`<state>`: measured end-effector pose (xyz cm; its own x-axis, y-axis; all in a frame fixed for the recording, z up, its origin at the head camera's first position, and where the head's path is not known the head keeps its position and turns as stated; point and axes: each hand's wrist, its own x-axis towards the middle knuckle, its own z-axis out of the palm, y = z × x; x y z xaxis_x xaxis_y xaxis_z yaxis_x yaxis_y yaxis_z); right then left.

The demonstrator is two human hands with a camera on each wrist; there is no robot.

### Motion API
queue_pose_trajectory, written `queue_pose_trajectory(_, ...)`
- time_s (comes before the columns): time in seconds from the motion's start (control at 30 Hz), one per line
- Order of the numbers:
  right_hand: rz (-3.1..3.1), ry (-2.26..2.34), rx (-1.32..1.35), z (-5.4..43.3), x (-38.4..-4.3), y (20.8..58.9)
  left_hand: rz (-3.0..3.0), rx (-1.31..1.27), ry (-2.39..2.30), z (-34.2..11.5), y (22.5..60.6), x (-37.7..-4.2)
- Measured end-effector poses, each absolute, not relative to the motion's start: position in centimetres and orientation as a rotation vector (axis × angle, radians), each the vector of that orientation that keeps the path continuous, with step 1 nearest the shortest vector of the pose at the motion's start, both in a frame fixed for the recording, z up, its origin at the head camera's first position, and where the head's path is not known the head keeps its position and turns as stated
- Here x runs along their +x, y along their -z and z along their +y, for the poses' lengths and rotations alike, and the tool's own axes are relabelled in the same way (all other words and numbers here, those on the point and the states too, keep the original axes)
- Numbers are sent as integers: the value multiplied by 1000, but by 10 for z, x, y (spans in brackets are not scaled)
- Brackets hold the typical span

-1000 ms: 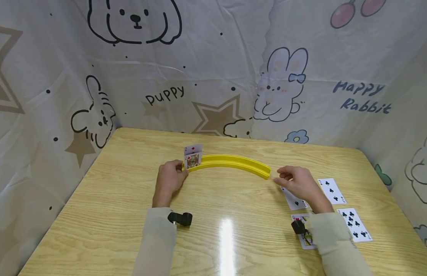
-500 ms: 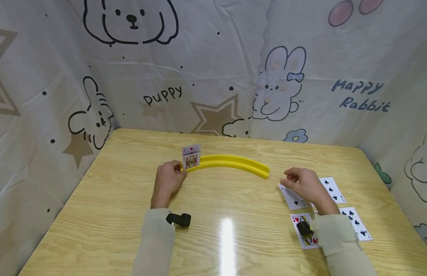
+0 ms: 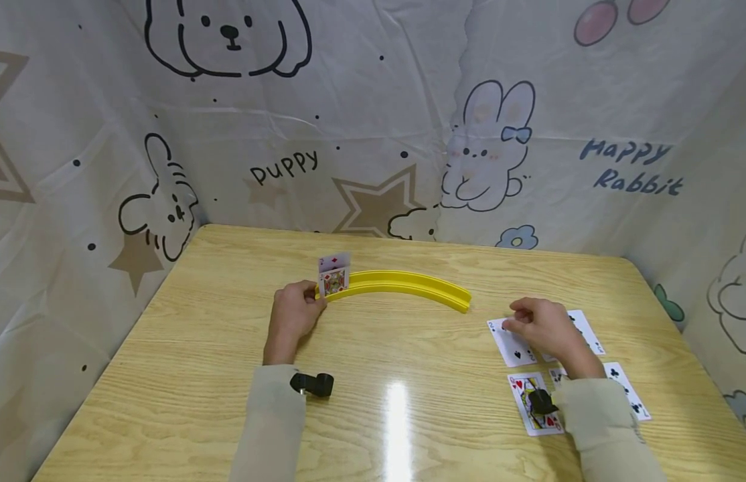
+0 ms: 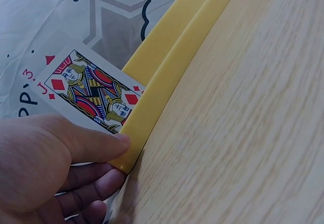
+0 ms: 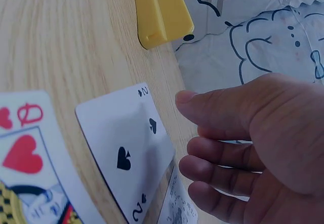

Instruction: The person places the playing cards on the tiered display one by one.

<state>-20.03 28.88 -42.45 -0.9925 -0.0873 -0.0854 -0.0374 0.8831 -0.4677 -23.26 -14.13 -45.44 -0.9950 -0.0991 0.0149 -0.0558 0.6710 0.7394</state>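
Observation:
A curved yellow card holder (image 3: 409, 282) lies on the table toward the back. In its left end stand a jack of diamonds (image 3: 335, 282) and, behind it, a three of diamonds (image 3: 334, 260). My left hand (image 3: 292, 314) pinches that end, the thumb on the front strip and fingers behind, as the left wrist view shows. With fingers loosely bent and nothing between them, my right hand (image 3: 544, 331) hovers over the face-up cards at right. Nearest to it is the two of spades (image 3: 508, 348). A queen of hearts (image 3: 532, 422) lies nearer the front, partly covered by the wrist camera.
Beyond the right hand lie two clubs cards, one farther back (image 3: 590, 331) and one in front (image 3: 629, 395), both partly hidden by hand and sleeve. Another card shows only a corner under the right wrist. A printed cloth (image 3: 373, 120) hangs behind the wooden table (image 3: 349, 402).
My right hand has drawn away from the card holder's right end, moving right and slightly nearer, uncovering more of the two of spades. The left hand keeps its hold on the card holder.

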Motion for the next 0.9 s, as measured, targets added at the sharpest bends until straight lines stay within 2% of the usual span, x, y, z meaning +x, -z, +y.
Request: queue_pose_trajectory(0.9,2880,557,-138,297,-211,431,-2798,124,1283,-141,458,-232)
